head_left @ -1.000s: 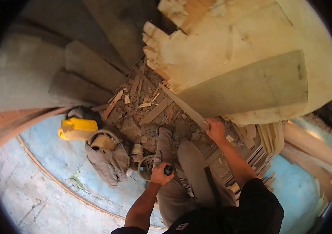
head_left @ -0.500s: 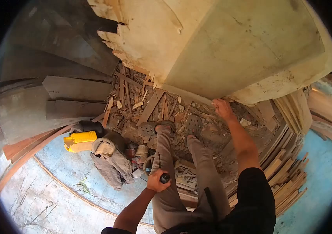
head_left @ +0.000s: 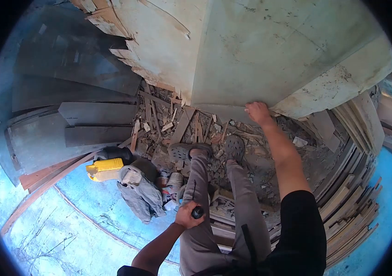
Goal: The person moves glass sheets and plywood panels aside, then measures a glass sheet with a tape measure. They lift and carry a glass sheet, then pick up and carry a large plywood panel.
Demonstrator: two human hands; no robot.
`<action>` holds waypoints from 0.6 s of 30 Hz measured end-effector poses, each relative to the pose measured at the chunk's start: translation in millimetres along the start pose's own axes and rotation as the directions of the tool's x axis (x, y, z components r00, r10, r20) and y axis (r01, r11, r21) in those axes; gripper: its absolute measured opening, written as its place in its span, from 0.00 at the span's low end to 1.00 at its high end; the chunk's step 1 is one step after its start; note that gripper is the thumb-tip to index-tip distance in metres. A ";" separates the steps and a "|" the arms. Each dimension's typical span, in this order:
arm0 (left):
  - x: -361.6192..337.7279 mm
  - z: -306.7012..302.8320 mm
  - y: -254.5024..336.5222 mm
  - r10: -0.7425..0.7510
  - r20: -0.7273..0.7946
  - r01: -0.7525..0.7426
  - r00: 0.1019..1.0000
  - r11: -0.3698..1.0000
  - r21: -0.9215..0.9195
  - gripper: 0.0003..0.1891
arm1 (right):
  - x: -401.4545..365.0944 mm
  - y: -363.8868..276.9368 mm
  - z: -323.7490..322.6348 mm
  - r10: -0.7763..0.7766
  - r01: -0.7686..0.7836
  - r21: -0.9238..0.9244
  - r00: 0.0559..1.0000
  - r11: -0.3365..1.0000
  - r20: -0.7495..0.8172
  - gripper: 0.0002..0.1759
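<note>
My left hand [head_left: 189, 215] is wrapped round the black handle of a screwdriver-like tool [head_left: 197, 212], near my left thigh; its thin dark shaft points away from me, toward my feet. My right hand [head_left: 257, 112] reaches forward to the lower edge of a large pale panel [head_left: 269, 55], with its fingers pressed together at that edge. Whether the fingers grip the edge or only rest on it is hard to see. The panel leans upright beyond my feet, its left side torn and splintered.
Broken wood and rubble [head_left: 159, 115] lie round my shoes. Grey boards [head_left: 97, 113] lean at left. A yellow container [head_left: 105, 169] and a grey cloth [head_left: 141, 198] are at lower left. Wooden strips [head_left: 350, 207] are stacked at right.
The view has shifted, so the panel's seam looks more upright and the things at left sit further right. My right hand has moved slightly up along with the panel edge; my left keeps its hold.
</note>
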State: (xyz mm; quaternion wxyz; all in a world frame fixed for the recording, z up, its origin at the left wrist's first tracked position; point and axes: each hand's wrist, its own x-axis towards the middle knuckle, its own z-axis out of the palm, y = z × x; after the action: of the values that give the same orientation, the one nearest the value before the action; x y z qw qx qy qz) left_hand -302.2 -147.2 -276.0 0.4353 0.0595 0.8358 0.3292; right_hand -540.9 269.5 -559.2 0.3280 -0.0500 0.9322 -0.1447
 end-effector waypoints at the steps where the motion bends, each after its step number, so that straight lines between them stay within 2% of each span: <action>1: 1.1 0.7 2.8 0.002 -0.002 -0.002 1.000 1.000 0.001 0.23 | 1.4 1.7 6.4 0.000 0.000 -0.001 1.000 1.000 -0.003 0.10; 3: 4.3 1.8 7.5 0.010 0.007 -0.010 1.000 1.000 -0.009 0.23 | 0.0 -4.6 11.4 -0.049 0.023 -0.095 0.959 0.995 -0.279 0.16; 4: 5.5 2.2 9.5 0.010 0.003 -0.010 1.000 1.000 -0.005 0.23 | -4.4 -5.7 7.4 -0.050 0.025 -0.094 0.958 0.995 -0.283 0.16; 6: 7.0 4.1 12.3 0.011 0.003 -0.011 1.000 1.000 -0.029 0.23 | -21.6 -7.6 -7.3 -0.019 -0.012 -0.076 0.920 0.997 -0.391 0.15; 10: 11.9 4.2 12.2 -0.005 0.032 0.006 0.999 1.000 -0.029 0.25 | -75.0 -14.5 -50.2 0.069 -0.084 -0.016 0.897 0.996 -0.436 0.16; 14: 11.5 -2.8 12.2 -0.016 -0.034 0.012 0.999 0.992 -0.126 0.26 | -124.3 -43.0 -82.5 -0.030 0.044 0.020 0.898 0.999 -0.438 0.18; 16: 10.5 -11.1 12.0 -0.042 -0.113 0.020 0.993 0.982 -0.187 0.26 | -134.4 -77.8 -103.3 -0.160 0.175 -0.008 0.881 0.984 -0.446 0.20; 18: 6.7 -20.5 9.5 -0.008 -0.117 -0.023 0.993 0.965 -0.259 0.26 | -127.0 -122.7 -113.5 -0.232 0.269 0.019 0.861 0.963 -0.453 0.22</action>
State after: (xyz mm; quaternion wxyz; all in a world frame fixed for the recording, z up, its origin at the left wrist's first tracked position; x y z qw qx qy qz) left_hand -323.9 -147.4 -266.7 0.3885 -0.0145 0.8091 0.4406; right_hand -513.1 203.4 -362.0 0.0852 -0.1227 0.9613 -0.2314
